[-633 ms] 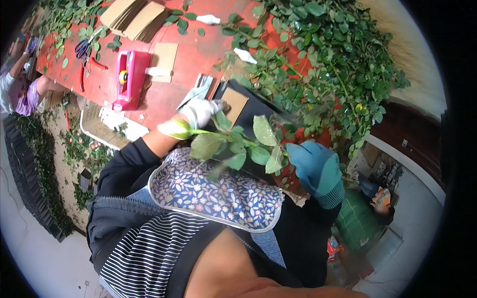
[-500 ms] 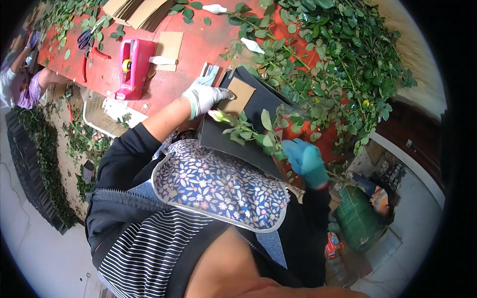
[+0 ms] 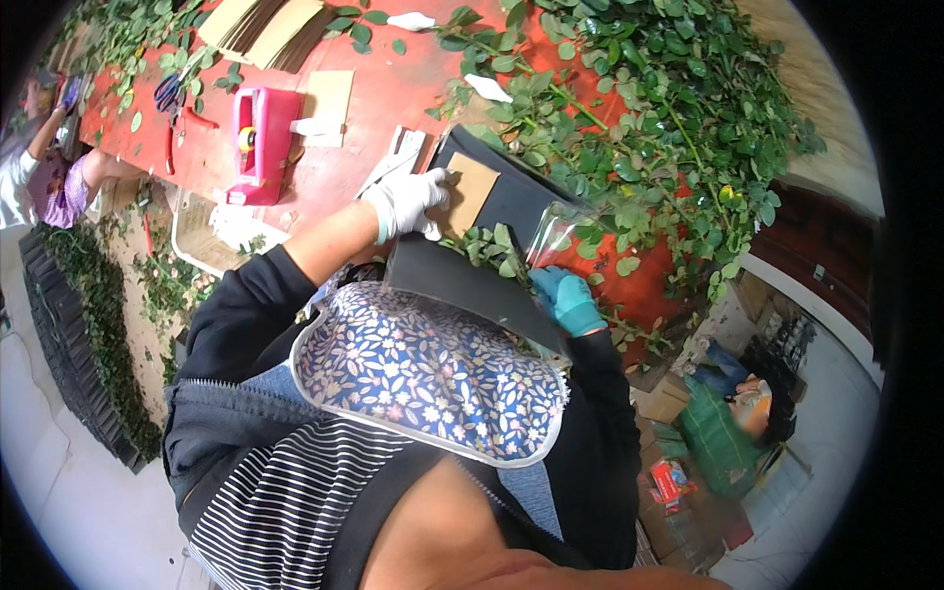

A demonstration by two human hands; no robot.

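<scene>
My left hand (image 3: 405, 205), in a white glove, has its fingers curled at the left edge of a brown card (image 3: 474, 189), the thumb apart and lower. The card lies inside a black folder-like holder (image 3: 462, 282), whose near flap stands up towards me. My right hand (image 3: 567, 300), in a teal glove, is closed around the stem end of a leafy flower stem (image 3: 494, 250) at the holder's right end. The leaves rest in the fold between flap and card. The bud is hidden near my left hand. Clear plastic (image 3: 558, 231) shows beside the right hand.
On the red table (image 3: 334, 177) stand a pink tape dispenser (image 3: 261, 147), red-handled pliers (image 3: 187, 133), scissors (image 3: 169, 90) and stacked brown cards (image 3: 264, 31). Leafy stems (image 3: 669, 128) heap at the right, with white-wrapped buds (image 3: 489, 88) nearer. Another person (image 3: 67, 177) is at far left.
My right hand has moved left and slightly up, carrying the flower stem into the black holder. The bud has gone out of sight. My left hand has shifted slightly down the card's edge.
</scene>
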